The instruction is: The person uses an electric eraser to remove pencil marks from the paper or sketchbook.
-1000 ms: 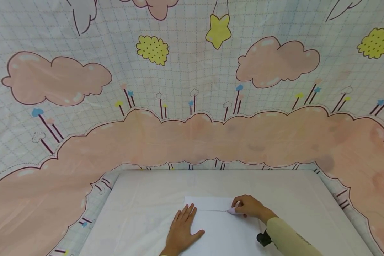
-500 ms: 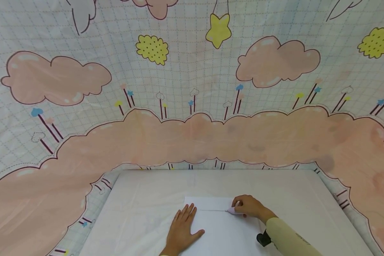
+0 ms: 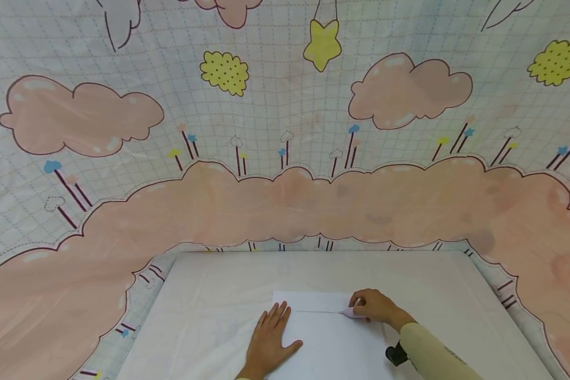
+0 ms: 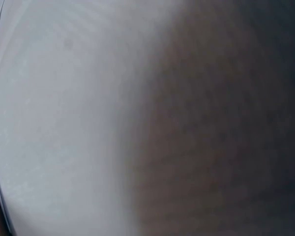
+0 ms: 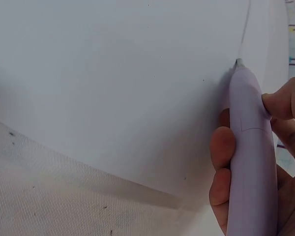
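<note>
A white sheet of paper (image 3: 332,338) lies on the white table (image 3: 209,295). My left hand (image 3: 272,338) lies flat on the sheet's left part, fingers straight. My right hand (image 3: 375,306) grips a pale purple pen (image 3: 350,312) with its tip on the paper at the right end of a thin straight line (image 3: 318,311). In the right wrist view the pen (image 5: 248,147) is held between thumb and fingers (image 5: 221,162), its tip touching the paper (image 5: 118,73) at the line's end. The left wrist view is a blur of white and shadow.
A cartoon-printed cloth (image 3: 285,158) with pink clouds and yellow stars hangs behind and around the table. A black wrist-mounted device (image 3: 396,354) sits on the right forearm, which wears a pale yellow sleeve (image 3: 437,359).
The right hand and pen have slid a little to the right along the paper, making the drawn line longer. The left hand has stayed put.
</note>
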{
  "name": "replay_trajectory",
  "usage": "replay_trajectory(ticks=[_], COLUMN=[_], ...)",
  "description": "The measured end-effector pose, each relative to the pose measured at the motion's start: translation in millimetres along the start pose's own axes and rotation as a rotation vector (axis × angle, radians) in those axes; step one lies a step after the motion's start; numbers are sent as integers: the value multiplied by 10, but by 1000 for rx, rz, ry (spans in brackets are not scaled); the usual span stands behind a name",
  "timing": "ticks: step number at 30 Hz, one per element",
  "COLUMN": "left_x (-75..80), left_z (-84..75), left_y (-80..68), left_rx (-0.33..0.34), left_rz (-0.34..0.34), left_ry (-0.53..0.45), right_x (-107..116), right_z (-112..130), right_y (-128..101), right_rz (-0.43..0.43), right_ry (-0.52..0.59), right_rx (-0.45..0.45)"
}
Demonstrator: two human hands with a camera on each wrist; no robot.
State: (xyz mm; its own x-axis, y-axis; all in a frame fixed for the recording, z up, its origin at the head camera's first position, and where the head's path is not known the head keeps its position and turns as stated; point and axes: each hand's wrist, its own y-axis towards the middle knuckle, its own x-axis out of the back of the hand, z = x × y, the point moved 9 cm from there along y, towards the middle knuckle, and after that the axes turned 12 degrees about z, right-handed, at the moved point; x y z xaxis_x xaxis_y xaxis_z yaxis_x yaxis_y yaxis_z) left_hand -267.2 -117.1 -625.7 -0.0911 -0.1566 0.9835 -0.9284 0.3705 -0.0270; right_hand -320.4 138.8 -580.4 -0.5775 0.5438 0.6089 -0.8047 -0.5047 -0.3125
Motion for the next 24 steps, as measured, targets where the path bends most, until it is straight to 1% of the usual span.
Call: replay_trajectory(ticks=[7,14,16,24], left_x=[8,61,68,23], left_z=[-2,-40,-43,-19], left_y=[-5,-25,-26,-7], left_rx=[-2,-27,-27,-8], left_rz=[-11,-72,-77,-24], left_ry=[19,27,33,34], right_x=[-47,-66,-53,-3], right_z=[25,1,-18,-75], right_y=[68,92,75,11], right_rz=[13,2,-4,-19], right_ry=[3,-1,-4,-7], right_rx=[18,3,-7,-25])
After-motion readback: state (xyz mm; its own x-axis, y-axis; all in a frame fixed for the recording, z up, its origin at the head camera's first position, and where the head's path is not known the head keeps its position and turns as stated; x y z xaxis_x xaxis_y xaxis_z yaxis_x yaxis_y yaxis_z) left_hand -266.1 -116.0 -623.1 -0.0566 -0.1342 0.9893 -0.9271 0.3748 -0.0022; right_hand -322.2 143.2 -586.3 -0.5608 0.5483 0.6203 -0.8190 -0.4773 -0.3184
